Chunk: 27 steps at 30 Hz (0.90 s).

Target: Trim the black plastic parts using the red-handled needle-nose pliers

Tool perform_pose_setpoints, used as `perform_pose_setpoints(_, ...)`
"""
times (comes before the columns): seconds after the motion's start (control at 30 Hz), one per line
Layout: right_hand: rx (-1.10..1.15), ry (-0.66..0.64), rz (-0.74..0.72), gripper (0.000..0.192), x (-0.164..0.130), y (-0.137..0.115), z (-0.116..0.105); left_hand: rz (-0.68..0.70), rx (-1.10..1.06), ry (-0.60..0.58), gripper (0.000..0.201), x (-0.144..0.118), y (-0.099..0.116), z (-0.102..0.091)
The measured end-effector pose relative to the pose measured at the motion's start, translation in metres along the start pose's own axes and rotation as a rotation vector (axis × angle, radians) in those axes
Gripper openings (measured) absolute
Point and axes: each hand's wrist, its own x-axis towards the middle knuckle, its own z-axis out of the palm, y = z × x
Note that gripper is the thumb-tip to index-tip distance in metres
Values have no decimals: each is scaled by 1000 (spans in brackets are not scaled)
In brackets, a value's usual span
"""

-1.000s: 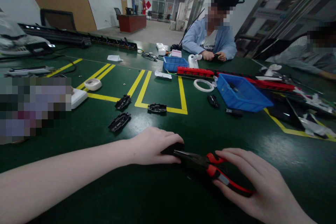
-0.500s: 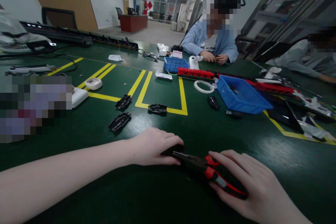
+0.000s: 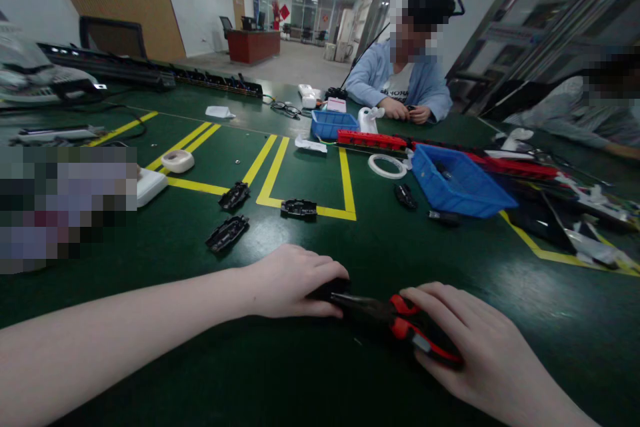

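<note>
Low over the green table, my left hand [image 3: 300,283] is closed round a small black plastic part [image 3: 325,289], mostly hidden by the fingers. My right hand [image 3: 475,340] grips the red and black handles of needle-nose pliers [image 3: 400,320]. The pliers' tips reach leftward to the black part; whether the jaws pinch it I cannot tell. Beyond my left hand lie three open black plastic shells [image 3: 228,233], [image 3: 235,195], [image 3: 299,208], their ribbed insides showing.
A blue bin [image 3: 457,180] stands to the right, with two small black pieces [image 3: 405,195], [image 3: 443,218] beside it. A white ring [image 3: 387,166], a tape roll [image 3: 178,161] and a red strip [image 3: 373,140] lie further back. A co-worker [image 3: 400,77] sits opposite.
My right hand's fingers have closed in a little on the pliers, and the handles look nearer together. My left hand has stayed in place.
</note>
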Motion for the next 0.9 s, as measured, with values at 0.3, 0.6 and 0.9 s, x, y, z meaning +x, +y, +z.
perform_pose_setpoints(0.3, -11, 12, 34, 43, 3, -3, -5, 6, 13, 19, 37, 0, 0, 1)
perform_pose_setpoints(0.6, -81, 49, -5, 39, 5, -3, -9, 6, -16, 17, 37, 0, 1, -2)
perform_pose_setpoints(0.9, -93, 74, -34, 38, 8, -9, -6, 14, -9, 33, 36, -1, -1, 0)
